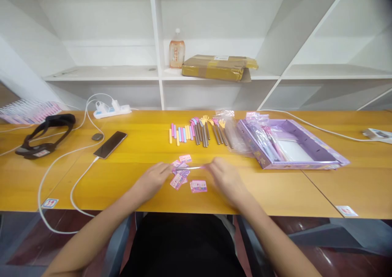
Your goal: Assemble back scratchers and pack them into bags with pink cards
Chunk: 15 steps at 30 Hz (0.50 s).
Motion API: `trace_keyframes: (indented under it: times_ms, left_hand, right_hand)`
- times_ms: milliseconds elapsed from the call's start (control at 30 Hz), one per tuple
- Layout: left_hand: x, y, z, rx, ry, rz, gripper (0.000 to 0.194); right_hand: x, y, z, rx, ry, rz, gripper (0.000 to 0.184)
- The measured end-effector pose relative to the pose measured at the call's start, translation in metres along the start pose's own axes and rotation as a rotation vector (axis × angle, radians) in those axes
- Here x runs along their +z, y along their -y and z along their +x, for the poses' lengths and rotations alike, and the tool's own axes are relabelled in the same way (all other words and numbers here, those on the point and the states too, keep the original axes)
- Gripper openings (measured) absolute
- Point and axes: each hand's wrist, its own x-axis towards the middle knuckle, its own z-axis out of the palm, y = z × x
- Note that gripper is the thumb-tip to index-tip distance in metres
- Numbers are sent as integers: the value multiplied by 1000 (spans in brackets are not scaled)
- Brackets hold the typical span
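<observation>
A thin silver rod, seemingly a back scratcher [191, 168], is stretched level between my two hands. At its left end my left hand [157, 177] is closed around it. My right hand [225, 177], blurred by motion, grips the other end, where a bit of pink shows. Below the rod lie several pink and purple printed cards [177, 180], with a separate small stack of cards [198, 186] to their right. Farther back rest several back scratchers [203, 132] with pink, blue and yellow hand-shaped heads. To their left is a row of coloured handle tubes [181, 134].
On the right, a purple box [266, 162] holds wrapped items, beside clear plastic bags [240, 136]. A phone [110, 145], white cable [55, 160], black head strap [45, 134] and power strip [112, 111] occupy the left. A bottle [177, 52] and cardboard box [214, 67] stand on the shelf.
</observation>
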Motion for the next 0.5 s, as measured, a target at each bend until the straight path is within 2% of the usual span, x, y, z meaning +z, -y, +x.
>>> trace_keyframes:
  times_ms: [67, 133, 300, 500]
  left_hand:
    - [7, -8, 10, 13, -6, -3, 33]
    - [8, -9, 12, 41, -5, -7, 33]
    - [8, -11, 11, 63, 49, -21, 30]
    - [9, -22, 13, -64, 129, 7, 27]
  right_hand:
    - [7, 29, 10, -22, 21, 3, 22]
    - [8, 40, 10, 1, 30, 22, 20]
    - [7, 29, 3, 40, 64, 42, 16]
    - [9, 25, 4, 29, 55, 81, 16]
